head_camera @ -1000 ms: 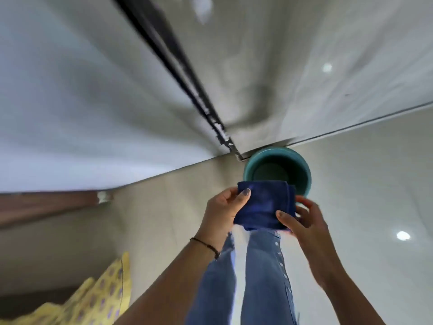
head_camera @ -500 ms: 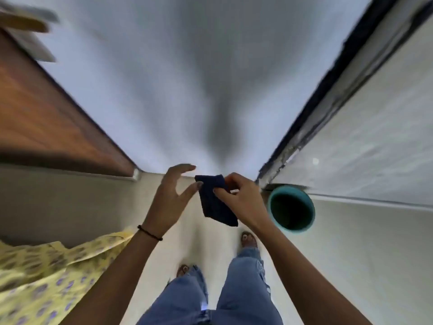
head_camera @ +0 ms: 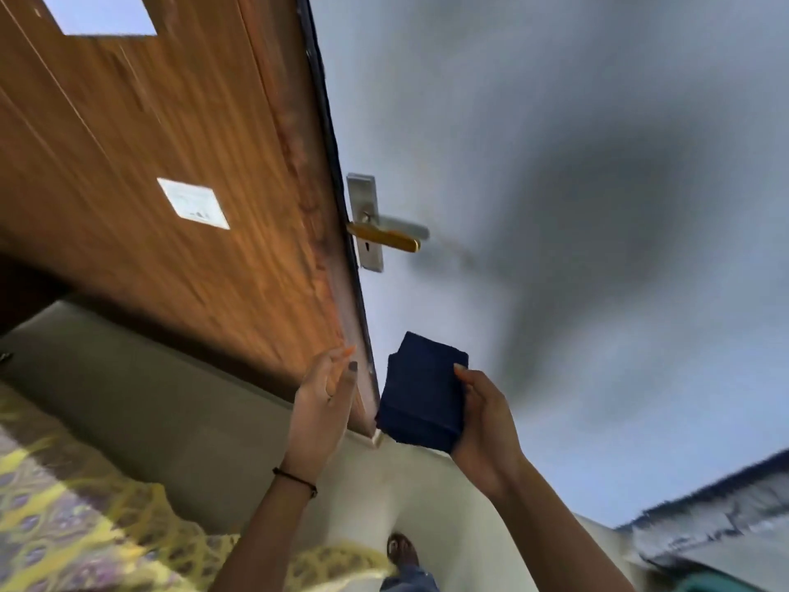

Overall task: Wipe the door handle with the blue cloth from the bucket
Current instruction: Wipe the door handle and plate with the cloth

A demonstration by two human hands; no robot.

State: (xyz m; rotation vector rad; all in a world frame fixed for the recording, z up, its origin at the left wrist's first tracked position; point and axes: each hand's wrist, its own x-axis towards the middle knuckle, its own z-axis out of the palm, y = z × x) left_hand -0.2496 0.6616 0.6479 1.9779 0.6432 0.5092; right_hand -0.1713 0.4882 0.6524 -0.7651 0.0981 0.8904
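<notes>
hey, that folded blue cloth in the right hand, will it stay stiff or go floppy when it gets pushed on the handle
The blue cloth is probably soft: it sits as a thick folded pad. It likely wraps the door handle easily. Its folds might slip open, since only the right hand pinches one edge.

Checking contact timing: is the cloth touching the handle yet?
No: the cloth is in the right hand, well below the handle, clear of it.

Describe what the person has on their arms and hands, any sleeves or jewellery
Both forearms are bare, no sleeves in view. The left hand has a thin dark cord bracelet at the wrist and dark polish on the thumbnail. The right hand wears nothing visible.
</notes>
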